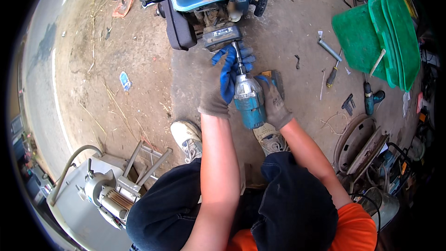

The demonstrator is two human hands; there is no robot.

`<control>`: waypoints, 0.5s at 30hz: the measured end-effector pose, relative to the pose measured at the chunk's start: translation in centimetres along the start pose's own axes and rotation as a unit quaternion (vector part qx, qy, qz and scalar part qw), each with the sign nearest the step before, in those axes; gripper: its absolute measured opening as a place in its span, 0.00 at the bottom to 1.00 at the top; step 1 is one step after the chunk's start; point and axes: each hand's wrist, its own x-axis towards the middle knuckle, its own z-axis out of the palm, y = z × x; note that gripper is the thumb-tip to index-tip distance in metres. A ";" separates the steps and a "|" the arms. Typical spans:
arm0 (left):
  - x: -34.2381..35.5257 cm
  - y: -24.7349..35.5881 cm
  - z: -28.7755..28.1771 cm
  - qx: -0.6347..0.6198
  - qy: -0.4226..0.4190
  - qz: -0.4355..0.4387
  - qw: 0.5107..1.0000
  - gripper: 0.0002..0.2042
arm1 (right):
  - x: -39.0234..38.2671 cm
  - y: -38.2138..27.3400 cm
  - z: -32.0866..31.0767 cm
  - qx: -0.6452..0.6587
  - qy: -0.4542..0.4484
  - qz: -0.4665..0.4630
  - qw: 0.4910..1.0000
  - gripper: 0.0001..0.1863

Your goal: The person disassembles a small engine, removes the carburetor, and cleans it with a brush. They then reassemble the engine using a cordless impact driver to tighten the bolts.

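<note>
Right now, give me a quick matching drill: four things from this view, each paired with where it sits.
Things:
1. drill
2. green bins
3. orange rag
4. pump

Places:
A. lower left, by the person's knee
B. upper right, stacked on the floor
C. centre, held in both gloved hands, bit toward the engine
D. upper left, on the dirt among straw

Pairs: 1-C, 2-B, 3-D, 4-A
</note>
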 end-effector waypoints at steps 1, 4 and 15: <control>0.0 0.1 0.2 -0.004 0.002 -0.005 1.000 0.18 | 0.0 0.2 0.0 0.006 -0.006 0.009 1.000 0.36; 0.1 0.0 0.4 0.001 0.010 -0.006 1.000 0.18 | 0.0 0.5 0.3 0.016 -0.015 0.023 1.000 0.36; -0.1 0.4 0.8 0.006 0.027 -0.008 1.000 0.18 | -0.5 1.0 0.8 -0.060 -0.018 0.026 0.998 0.44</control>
